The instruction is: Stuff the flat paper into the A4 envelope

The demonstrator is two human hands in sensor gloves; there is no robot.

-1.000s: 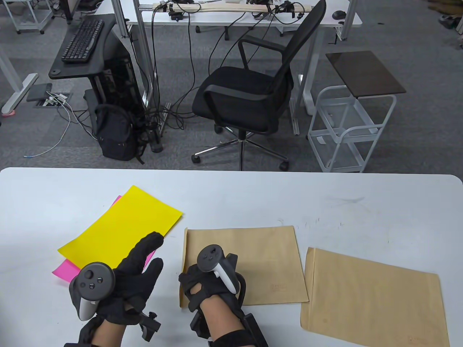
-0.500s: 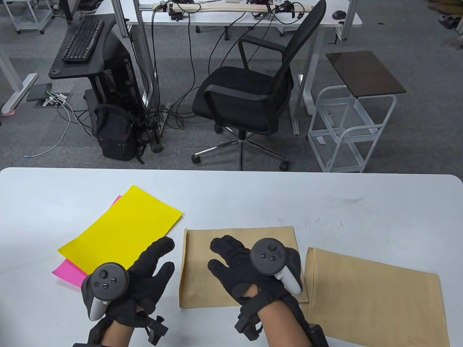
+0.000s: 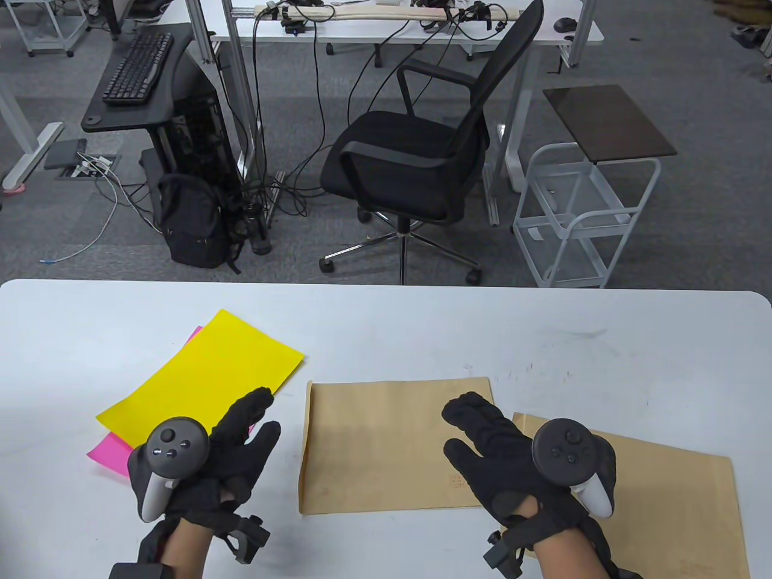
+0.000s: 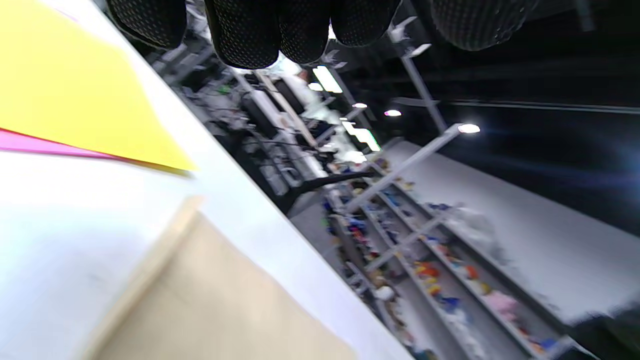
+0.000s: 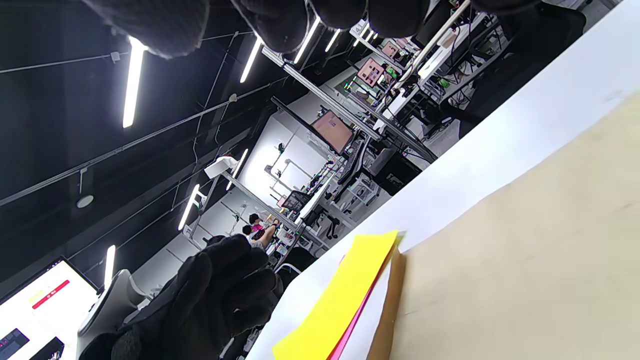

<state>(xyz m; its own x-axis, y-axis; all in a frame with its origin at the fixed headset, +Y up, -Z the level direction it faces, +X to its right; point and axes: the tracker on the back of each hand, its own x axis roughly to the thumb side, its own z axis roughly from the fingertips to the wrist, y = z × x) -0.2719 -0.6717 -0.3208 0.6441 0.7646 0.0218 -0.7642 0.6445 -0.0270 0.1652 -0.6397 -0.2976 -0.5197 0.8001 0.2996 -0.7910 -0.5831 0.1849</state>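
A brown A4 envelope (image 3: 386, 446) lies flat at the table's front middle, opening to the left; it also shows in the left wrist view (image 4: 210, 305) and the right wrist view (image 5: 525, 280). A yellow sheet (image 3: 205, 374) lies on a pink sheet (image 3: 108, 452) to its left, seen too in the left wrist view (image 4: 65, 95) and the right wrist view (image 5: 340, 295). My left hand (image 3: 241, 434) is open and empty at the yellow sheet's near corner. My right hand (image 3: 482, 440) is open and empty over the envelope's right end.
A second brown envelope (image 3: 651, 500) lies at the front right, partly under my right wrist. The white table (image 3: 543, 338) stretches behind. An office chair (image 3: 416, 157) and a white cart (image 3: 585, 211) stand beyond the far edge.
My right hand has moved right along the envelope, from its left end to its right end, with fingers now spread. My left hand shifted slightly right, then back left.
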